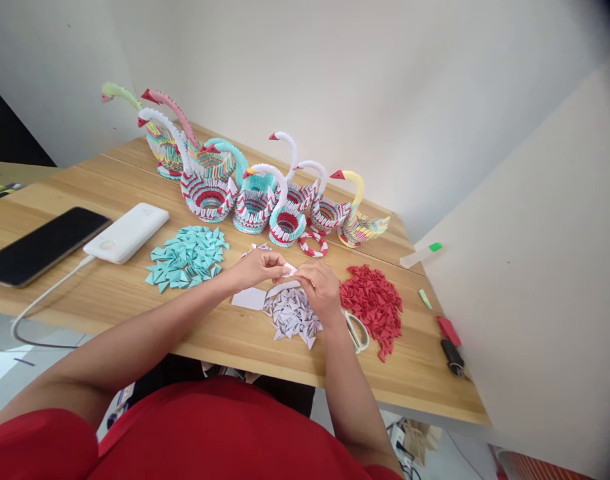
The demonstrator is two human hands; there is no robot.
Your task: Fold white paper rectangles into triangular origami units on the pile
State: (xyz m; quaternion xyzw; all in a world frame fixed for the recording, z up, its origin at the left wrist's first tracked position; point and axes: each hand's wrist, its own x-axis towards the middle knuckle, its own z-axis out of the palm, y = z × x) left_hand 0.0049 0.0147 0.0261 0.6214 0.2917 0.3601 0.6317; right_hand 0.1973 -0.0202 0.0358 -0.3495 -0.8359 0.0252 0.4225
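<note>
Both my hands meet over the wooden table [135, 293], pinching a small white paper piece [289, 269] between them. My left hand [257, 267] grips its left end and my right hand [321, 288] grips its right end, fingers closed. Just below lies a pile of white folded paper triangles [291, 315] and a white paper slip [249, 299]. A pile of light blue triangles [187, 258] lies to the left, a pile of red triangles [372, 303] to the right. White-handled scissors [357, 331] lie beside my right wrist.
Several modular paper swans [255, 193] stand in a row along the back. A black phone [42, 243] and a white power bank [127, 232] with a cable lie at the left. A red and black tool [451, 343] lies near the right wall.
</note>
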